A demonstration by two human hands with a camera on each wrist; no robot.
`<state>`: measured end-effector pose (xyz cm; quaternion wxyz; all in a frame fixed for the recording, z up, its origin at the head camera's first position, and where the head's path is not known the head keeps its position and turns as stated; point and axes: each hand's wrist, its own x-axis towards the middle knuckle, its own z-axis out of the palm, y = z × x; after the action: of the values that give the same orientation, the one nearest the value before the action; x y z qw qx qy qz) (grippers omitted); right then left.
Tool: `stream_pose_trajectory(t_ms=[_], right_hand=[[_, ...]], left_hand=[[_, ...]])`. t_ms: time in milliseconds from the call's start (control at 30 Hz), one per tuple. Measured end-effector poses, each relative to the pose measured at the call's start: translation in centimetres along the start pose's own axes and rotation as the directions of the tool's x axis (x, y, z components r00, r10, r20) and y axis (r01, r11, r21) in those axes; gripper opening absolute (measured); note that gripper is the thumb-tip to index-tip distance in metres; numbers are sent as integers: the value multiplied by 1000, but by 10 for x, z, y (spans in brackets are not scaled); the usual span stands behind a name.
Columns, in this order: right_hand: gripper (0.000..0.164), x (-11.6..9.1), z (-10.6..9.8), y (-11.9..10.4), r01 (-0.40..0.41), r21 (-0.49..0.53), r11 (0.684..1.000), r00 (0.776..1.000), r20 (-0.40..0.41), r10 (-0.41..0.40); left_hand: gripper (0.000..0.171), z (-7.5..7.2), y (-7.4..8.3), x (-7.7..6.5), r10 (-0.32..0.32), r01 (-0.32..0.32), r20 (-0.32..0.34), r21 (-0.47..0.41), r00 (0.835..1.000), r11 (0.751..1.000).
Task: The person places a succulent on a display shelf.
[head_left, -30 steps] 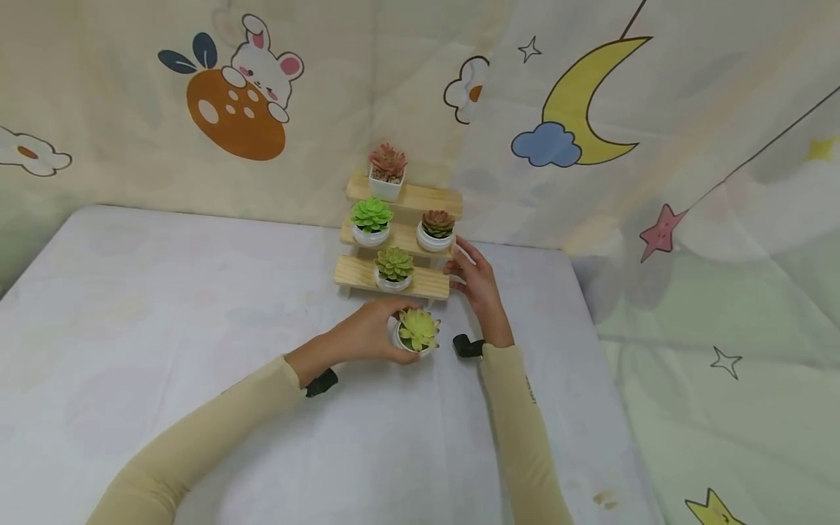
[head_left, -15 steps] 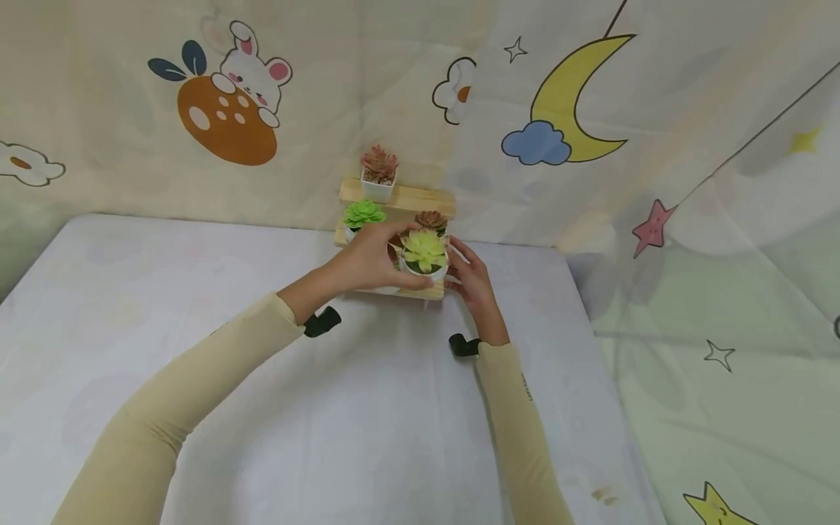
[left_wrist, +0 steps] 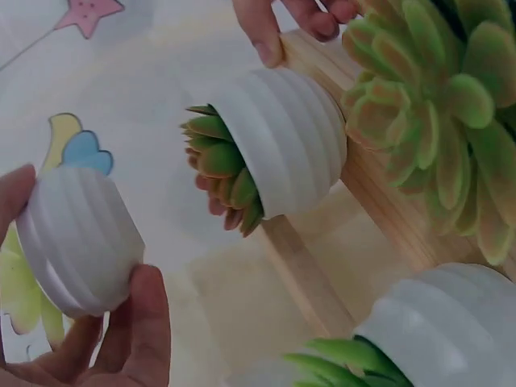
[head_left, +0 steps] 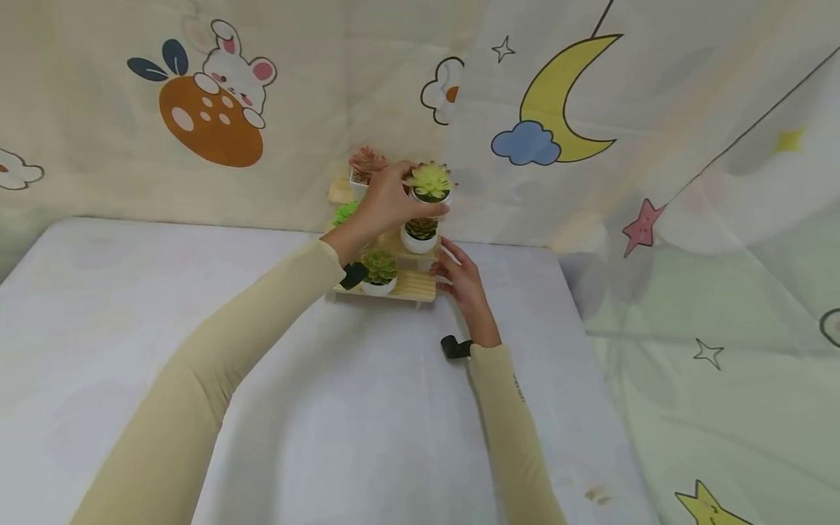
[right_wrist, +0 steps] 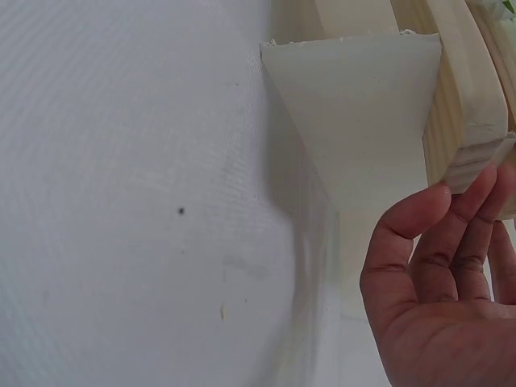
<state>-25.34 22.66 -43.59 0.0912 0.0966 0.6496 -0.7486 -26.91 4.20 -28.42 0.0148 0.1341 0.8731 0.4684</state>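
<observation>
My left hand (head_left: 387,203) grips a yellow-green potted succulent (head_left: 431,182) between thumb and fingers, raised over the right side of the top step of a three-step wooden plant stand (head_left: 418,286). In the left wrist view its ribbed white pot (left_wrist: 81,242) is tilted, with fingertips on both sides. My right hand (head_left: 464,284) holds the stand's right end; thumb and fingertips meet the board's end (right_wrist: 476,157) in the right wrist view. A reddish-green succulent (head_left: 421,232) sits on the middle step, just below the held one.
A pink succulent in a square pot (head_left: 358,188) stands on the top step's left, partly behind my left hand. A bright green succulent (head_left: 345,212) is on the middle step, a green one (head_left: 379,270) on the bottom. A printed cloth wall (head_left: 315,109) rises behind the stand.
My left hand has lifted the yellow-green succulent from in front of the stand, up past the lower steps to the top step. The right hand has stayed at the stand's end.
</observation>
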Motion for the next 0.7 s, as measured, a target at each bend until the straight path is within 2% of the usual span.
stream_pose_trajectory(t_ms=[133, 333, 700], right_hand=[[40, 1, 1, 2, 8, 5, 1000, 1000, 15, -8], [38, 3, 1, 4, 35, -2, 999, 999, 14, -35], [38, 3, -1, 4, 35, -12, 999, 999, -4, -35]], left_hand=[[92, 3, -3, 12, -51, 53, -38, 29, 998, 998], [91, 9, -10, 26, -74, 75, -49, 33, 996, 997], [78, 22, -15, 39, -103, 113, -102, 95, 989, 989]])
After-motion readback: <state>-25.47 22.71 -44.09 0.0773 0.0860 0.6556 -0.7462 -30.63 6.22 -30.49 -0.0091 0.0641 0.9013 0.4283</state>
